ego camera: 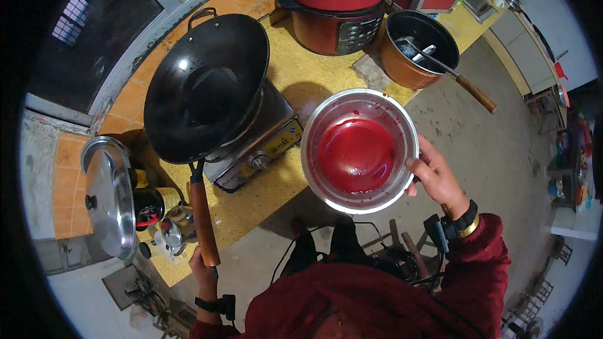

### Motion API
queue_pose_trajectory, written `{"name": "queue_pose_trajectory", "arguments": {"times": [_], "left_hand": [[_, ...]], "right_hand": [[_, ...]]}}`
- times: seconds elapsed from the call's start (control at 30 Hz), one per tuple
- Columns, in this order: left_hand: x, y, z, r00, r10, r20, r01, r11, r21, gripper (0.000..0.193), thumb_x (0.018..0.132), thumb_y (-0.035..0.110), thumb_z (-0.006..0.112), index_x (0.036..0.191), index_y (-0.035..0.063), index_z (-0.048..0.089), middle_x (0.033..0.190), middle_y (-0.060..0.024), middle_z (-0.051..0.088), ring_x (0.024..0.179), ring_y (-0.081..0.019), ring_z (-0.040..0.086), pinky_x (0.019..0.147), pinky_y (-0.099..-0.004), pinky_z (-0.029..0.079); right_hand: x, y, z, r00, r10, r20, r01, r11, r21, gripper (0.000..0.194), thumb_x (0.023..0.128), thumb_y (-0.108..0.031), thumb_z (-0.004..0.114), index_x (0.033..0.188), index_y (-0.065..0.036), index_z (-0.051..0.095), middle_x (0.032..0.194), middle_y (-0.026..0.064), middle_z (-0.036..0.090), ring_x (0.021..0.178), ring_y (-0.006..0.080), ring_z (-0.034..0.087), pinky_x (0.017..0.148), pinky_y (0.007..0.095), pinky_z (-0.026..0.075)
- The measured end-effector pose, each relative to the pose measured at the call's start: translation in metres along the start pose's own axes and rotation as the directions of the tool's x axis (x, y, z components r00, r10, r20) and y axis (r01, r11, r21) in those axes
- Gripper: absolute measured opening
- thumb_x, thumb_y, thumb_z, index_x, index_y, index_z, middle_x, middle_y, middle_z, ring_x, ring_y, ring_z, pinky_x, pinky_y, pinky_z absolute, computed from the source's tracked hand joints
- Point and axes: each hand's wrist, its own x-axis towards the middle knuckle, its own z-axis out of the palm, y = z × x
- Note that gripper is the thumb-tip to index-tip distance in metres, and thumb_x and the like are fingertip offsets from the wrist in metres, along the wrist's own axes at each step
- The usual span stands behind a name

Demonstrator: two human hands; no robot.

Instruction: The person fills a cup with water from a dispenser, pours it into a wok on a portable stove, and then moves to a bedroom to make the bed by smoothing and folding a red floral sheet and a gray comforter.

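My right hand (435, 172) grips a stainless steel bowl (311, 169) by its right rim, the thumb over the edge and the fingers underneath. Dark red liquid (355, 155) fills the bowl's bottom, and red spots cling to its inner wall. The bowl is in the air before my body, past the counter's front edge. At lower left, my left hand (201, 263) is closed at the end of a wooden handle (203, 226) that belongs to a black wok (207, 84). The wok looks tilted above a gas stove (256, 150), and its inside shows no food.
A red electric pressure cooker (337, 19) stands at the back of the yellow counter (264, 212). Beside it, a pot (407, 73) holds a wooden-handled ladle (471, 92) that juts over the edge. Bottles (153, 202), a metal lid (110, 202) and a small metal pot (176, 228) crowd the left end.
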Motion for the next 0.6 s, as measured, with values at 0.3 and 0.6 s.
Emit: {"name": "queue_pose_trajectory", "arguments": {"times": [0.3, 0.6], "left_hand": [[0.005, 0.019, 0.020, 0.962, -0.272, -0.023, 0.263, 0.947, -0.182, 0.018, 0.082, 0.020, 0.054, 0.078, 0.0023, 0.058, 0.059, -0.0013, 0.051, 0.050, -0.0094, 0.049, 0.047, -0.0220, 0.038], [0.011, 0.026, 0.029, 0.951, -0.309, 0.017, 0.309, 0.945, -0.108, 0.024, 0.084, 0.026, 0.055, 0.079, 0.0029, 0.057, 0.056, -0.0009, 0.048, 0.047, -0.0077, 0.045, 0.044, -0.0221, 0.035]], "right_hand": [[-0.023, -0.010, 0.005, 0.998, -0.057, 0.019, 0.058, 0.998, -0.024, 0.046, 0.086, -0.010, 0.040, 0.129, -0.002, 0.028, 0.076, 0.0020, 0.054, 0.049, 0.0046, 0.050, 0.047, 0.0187, 0.044], [-0.027, -0.005, 0.001, 1.000, -0.010, 0.019, 0.011, 0.998, -0.059, 0.045, 0.086, -0.011, 0.039, 0.129, -0.002, 0.028, 0.076, 0.0012, 0.053, 0.050, 0.0039, 0.050, 0.047, 0.0178, 0.043]]}}
